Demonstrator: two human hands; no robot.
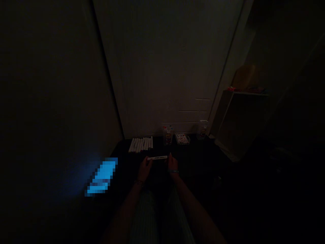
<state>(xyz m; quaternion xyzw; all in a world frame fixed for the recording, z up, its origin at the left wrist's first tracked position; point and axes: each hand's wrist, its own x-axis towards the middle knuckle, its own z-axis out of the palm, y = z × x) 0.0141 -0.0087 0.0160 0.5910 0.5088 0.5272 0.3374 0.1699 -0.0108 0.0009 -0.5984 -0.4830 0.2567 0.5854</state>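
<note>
A white marker with dark print on its side lies level between my two hands, above the dark table. My left hand is closed around its left end. At the other end, my right hand pinches the tip, with the fingers partly lost in the dark. Beyond my left hand, several white markers lie side by side in a row on the table.
Behind my hands stand a clear plastic container with a few caps or pens in it, a flat printed box and another clear container. A blue glowing screen is at the left. A cabinet stands at the right.
</note>
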